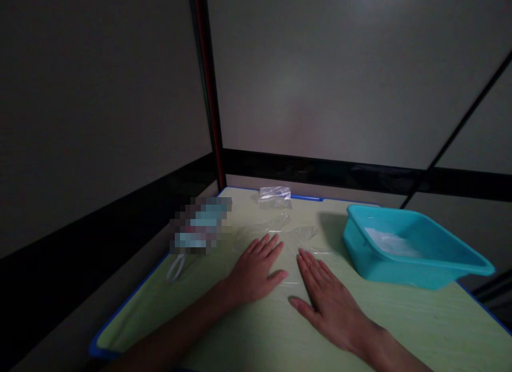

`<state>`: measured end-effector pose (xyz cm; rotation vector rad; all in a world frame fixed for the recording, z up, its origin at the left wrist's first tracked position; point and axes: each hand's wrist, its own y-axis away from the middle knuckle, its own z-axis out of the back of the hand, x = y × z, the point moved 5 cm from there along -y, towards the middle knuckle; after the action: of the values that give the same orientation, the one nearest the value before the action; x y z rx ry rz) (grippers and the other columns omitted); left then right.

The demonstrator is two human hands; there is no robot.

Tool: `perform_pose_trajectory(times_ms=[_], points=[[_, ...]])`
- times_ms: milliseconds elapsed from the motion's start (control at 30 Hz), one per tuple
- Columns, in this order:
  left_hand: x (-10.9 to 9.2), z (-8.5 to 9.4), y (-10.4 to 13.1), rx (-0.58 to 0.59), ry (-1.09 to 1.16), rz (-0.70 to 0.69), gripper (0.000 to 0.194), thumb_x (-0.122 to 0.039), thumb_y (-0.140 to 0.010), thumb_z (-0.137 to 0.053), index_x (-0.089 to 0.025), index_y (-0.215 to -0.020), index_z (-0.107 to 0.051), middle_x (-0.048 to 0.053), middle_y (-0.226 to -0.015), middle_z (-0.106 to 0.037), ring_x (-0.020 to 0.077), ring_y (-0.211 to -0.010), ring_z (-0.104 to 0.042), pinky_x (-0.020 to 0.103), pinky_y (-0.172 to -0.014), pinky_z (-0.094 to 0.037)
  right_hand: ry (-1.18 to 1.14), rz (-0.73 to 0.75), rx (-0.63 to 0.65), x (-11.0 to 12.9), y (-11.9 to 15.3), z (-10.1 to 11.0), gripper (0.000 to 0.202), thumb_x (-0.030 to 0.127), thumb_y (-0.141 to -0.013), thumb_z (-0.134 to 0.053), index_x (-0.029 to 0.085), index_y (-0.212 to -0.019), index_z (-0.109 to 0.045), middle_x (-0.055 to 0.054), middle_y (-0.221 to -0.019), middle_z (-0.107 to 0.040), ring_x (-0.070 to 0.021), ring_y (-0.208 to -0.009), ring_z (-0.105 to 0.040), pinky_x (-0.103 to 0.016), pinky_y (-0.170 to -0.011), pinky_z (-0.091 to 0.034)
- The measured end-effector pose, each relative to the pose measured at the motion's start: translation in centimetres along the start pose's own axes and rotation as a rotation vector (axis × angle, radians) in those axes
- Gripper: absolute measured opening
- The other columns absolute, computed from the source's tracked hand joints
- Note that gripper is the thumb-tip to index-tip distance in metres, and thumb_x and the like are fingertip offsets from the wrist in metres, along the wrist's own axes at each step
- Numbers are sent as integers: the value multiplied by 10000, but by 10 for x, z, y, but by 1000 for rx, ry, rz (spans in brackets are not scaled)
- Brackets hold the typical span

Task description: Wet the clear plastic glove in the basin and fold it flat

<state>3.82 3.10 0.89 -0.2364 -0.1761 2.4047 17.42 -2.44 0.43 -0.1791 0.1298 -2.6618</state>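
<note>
In the head view, the left hand (256,268) lies palm down at the centre, its fingers slightly spread; the right hand (334,302), lower right of centre, has straight fingers together and thumb out. Neither grips anything. Clear plastic film (298,236) spreads around their fingertips, the flat palms probably keeping it smooth on the table (408,329). The basin (400,271) sits at right, perhaps leaving the middle free.
</note>
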Motion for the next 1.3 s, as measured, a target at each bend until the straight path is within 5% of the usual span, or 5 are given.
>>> perform_pose_trajectory(times_ms=[367,467,600,833,1300], points=[[-16,-1,12,17,21,-29,581,-484,-794,-357,-239,-1296,-198,17,-1382,-153,178,-1259,-93,356,-1008,-138,-92,-36,103,3,24,8,737,577,-788,-263,89,-1317,-105,-98,-1365,-52,-231,-1243,-74,-396,-1008,-183],[-16,-1,12,5,19,-32,583,-486,-790,-363,-236,-1293,-207,17,-1381,-158,182,-1260,-86,356,-1010,-131,-126,-27,94,1,5,32,714,559,-802,-256,99,-1322,-88,-94,-1367,-71,-220,-1246,-90,-398,-1011,-170],[-16,-1,12,5,20,-22,575,-489,-788,-363,-212,-1280,-251,37,-1362,-226,198,-1256,-109,361,-1013,-116,-201,173,49,1,-47,48,628,498,-844,-203,94,-1322,-141,-87,-1367,-145,-165,-1246,-128,-328,-1023,-153],[-14,-3,13,11,21,-22,587,-499,-790,-347,-236,-1294,-203,12,-1382,-153,187,-1259,-88,359,-1014,-109,-177,216,163,-49,-111,-2,577,427,-871,-116,57,-1308,-188,-101,-1366,-146,-170,-1246,-128,-339,-1025,-135],[-10,0,19,98,34,66,664,-527,-776,-351,-173,-1309,-170,54,-1385,-104,207,-1260,-42,373,-1015,-109,-105,202,94,-64,-110,-13,543,413,-870,-130,112,-1322,-142,-57,-1376,-119,-149,-1249,-108,-341,-1025,-130]])
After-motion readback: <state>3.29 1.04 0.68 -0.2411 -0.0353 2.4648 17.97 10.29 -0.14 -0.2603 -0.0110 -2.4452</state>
